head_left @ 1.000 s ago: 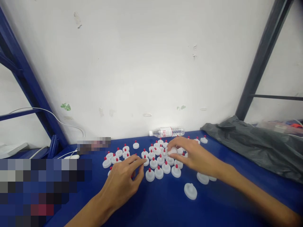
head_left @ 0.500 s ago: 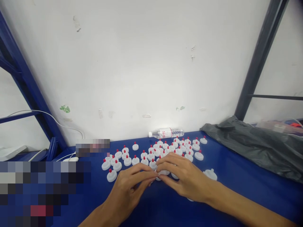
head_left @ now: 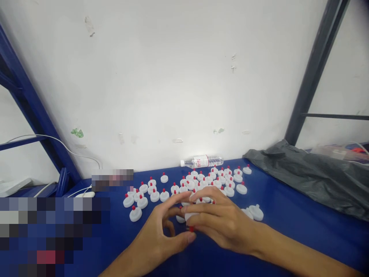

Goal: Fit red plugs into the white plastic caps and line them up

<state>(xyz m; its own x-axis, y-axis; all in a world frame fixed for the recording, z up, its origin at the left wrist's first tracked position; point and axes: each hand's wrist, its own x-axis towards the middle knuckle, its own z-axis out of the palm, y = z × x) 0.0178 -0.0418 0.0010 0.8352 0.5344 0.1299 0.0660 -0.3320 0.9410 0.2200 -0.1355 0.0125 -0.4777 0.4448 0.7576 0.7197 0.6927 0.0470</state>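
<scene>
Both my hands meet over the front of a group of round white plastic caps. My right hand (head_left: 221,219) is closed on a white cap (head_left: 190,217), which is tipped over so that its red tip (head_left: 191,229) points down toward me. Around the same cap curl the fingers of my left hand (head_left: 170,227), its thumb against the red tip; part of the cap is hidden by fingers. Several white caps with red tips (head_left: 135,213) stand upright on the blue table (head_left: 115,238) behind and left of my hands. Beyond my right wrist lie white caps without red tips (head_left: 256,212).
A clear plastic bottle (head_left: 201,161) lies on its side against the wall. Dark grey plastic sheeting (head_left: 302,177) covers the table's right side. Blue metal uprights (head_left: 37,100) and a white cable (head_left: 72,151) are at left, beside blurred-out areas.
My right hand brought a white cap from the back of the group toward me, to my left hand. The cap has since been turned, and my left thumb has moved down to its red tip.
</scene>
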